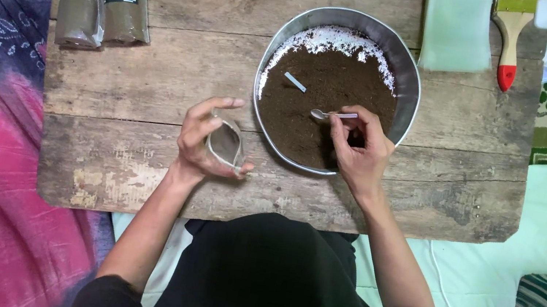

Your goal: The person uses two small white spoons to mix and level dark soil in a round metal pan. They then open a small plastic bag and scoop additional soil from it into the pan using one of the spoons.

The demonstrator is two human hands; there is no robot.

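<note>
**Spooning dark powder into a small pouch**

On the left of the wooden bench [153, 74] lie two filled packets [102, 3]. The left hand [205, 142] has its fingers closed around a small clear pouch [227, 144], mouth held open beside the metal bowl [410, 87]. The right hand [361, 150] pinches a spoon [330, 115] over the brown powder [319, 102]. For a clean fill, I judge the pouch should sit close to the rim, tilted toward the spoon, with level scoops. A brush [512, 38] lies far right.

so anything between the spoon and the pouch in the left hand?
Nothing visible. The spoon sits over the brown powder in the metal basin; the clear pouch is held just outside its near rim, open gap between.
</note>
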